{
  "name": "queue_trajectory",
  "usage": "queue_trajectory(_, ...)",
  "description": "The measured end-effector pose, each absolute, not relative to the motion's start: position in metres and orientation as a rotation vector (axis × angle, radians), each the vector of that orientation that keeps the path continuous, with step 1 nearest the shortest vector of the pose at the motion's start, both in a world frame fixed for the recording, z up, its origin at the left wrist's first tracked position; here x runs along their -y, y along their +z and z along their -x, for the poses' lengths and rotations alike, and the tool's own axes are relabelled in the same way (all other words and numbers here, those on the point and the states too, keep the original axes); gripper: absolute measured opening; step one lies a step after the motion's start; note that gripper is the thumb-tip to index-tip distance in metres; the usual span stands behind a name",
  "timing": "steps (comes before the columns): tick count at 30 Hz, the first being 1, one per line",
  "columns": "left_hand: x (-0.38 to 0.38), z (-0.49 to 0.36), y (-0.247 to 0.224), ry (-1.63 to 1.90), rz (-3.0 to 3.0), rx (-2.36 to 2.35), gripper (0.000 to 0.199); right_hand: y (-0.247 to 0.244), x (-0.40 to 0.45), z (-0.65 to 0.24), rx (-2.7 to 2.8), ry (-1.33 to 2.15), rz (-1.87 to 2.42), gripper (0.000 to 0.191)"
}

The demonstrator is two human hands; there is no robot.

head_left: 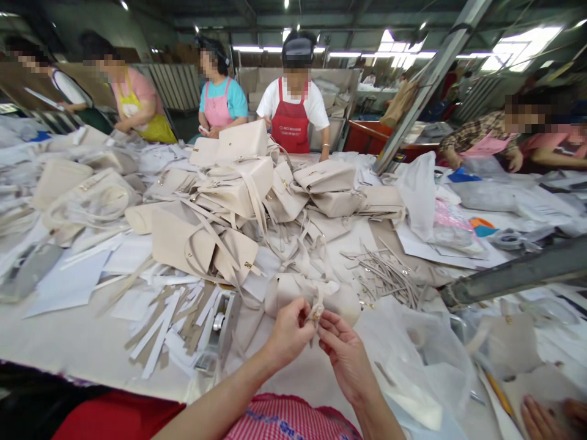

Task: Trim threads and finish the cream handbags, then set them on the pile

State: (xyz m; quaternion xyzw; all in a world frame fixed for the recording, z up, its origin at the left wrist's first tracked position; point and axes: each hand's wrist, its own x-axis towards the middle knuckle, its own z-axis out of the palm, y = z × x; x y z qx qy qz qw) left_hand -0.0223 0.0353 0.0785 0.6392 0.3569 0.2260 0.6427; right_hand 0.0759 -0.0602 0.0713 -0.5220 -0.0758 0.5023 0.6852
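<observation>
A beige handbag (342, 300) lies on the table directly in front of me. Above it, a narrow beige strap (317, 294) with a small gold-coloured buckle (315, 316) is raised between my hands. My left hand (290, 331) is closed, thumb and forefinger pinching the strap from the left. From the right, my right hand (342, 345) pinches the strap near the buckle with thumb and fingertips, its other fingers loosely curled. The fingers partly hide the buckle.
Beige bags (238, 183) are heaped beyond my hands. Loose thin straps (389, 275) lie to the right, beside plastic bags (417, 348). A tape dispenser (220, 330) and paper strips (160, 333) are on the left. A metal post (431, 85) rises at right; co-workers stand opposite.
</observation>
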Motion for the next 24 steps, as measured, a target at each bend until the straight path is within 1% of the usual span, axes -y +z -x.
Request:
queue_trajectory(4, -0.035, 0.026, 0.08, 0.505, -1.596, -0.836, 0.011, 0.08, 0.058, -0.072, 0.075, 1.173, 1.178, 0.04)
queue_trajectory(7, -0.037, 0.027, 0.086, 0.473, -1.639, -0.812, 0.012, 0.084, 0.056, -0.074, 0.102, 1.144, 1.287, 0.039)
queue_trajectory(11, -0.039, 0.03, 0.092, 0.407, -1.514, -0.739, 0.012, 0.085, 0.053, -0.078, 0.205, 1.1, 1.377, 0.035)
queue_trajectory(14, -0.041, 0.031, 0.088, 0.363, -1.428, -0.723, 0.01, 0.087, 0.049, -0.079, 0.23, 1.028, 1.387, 0.034)
queue_trajectory(20, -0.042, 0.031, 0.075, 0.382, -1.346, -0.75, 0.015, 0.087, 0.046, -0.076, 0.222, 0.965, 1.416, 0.041)
queue_trajectory(24, -0.041, 0.031, 0.072, 0.391, -1.264, -0.704, 0.016, 0.086, 0.05, -0.075, 0.23, 0.959, 1.423, 0.036)
